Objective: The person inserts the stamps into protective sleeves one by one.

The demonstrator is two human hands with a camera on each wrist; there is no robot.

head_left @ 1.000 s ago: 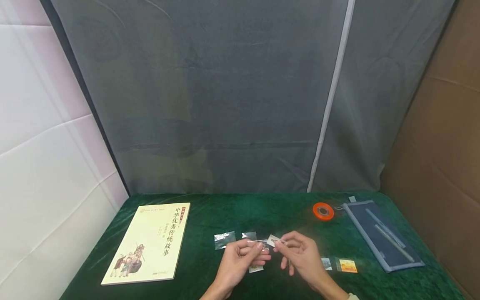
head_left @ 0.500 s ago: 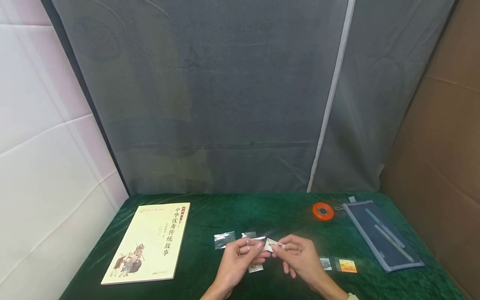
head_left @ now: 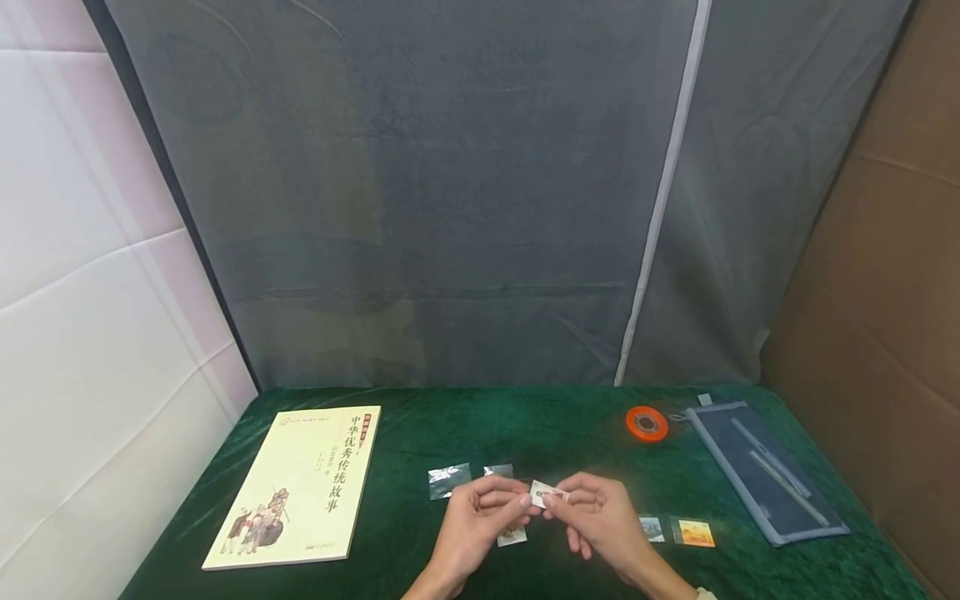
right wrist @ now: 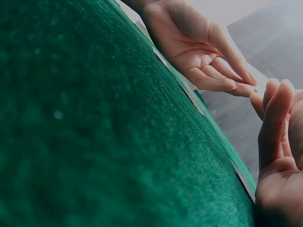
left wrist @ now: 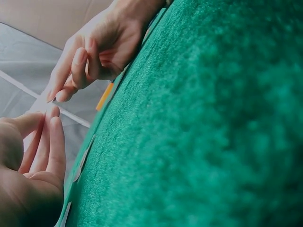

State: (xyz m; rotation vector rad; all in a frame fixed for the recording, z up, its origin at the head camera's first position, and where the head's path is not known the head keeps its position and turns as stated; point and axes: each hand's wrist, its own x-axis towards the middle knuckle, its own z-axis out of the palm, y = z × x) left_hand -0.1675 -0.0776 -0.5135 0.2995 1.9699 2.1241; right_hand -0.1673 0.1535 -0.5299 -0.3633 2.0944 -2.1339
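Note:
Low over the middle of the table, both hands meet at a small white postage stamp (head_left: 542,492) with a printed picture. The right hand (head_left: 603,518) pinches its right edge between thumb and fingers. The left hand (head_left: 472,521) pinches a small clear plastic sleeve at the stamp's left edge; fingers and glare mostly hide this sleeve, so how far the stamp sits in it cannot be told. In the left wrist view, the left hand (left wrist: 38,156) shows a thin edge between thumb and finger. Another stamp (head_left: 512,537) lies on the cloth below the hands.
Clear sleeves (head_left: 449,481) lie beyond the left hand. Two sleeved stamps, one bluish (head_left: 652,528) and one orange (head_left: 696,533), lie right of the right hand. A cream book (head_left: 300,479) is at left. An orange tape roll (head_left: 647,424) and a zip pouch (head_left: 780,487) are at right.
The right hand has shifted slightly left with the stamp, closer to the left hand. The shiny sleeve seen at the left fingertips earlier is now barely visible. Things on the table have stayed put.

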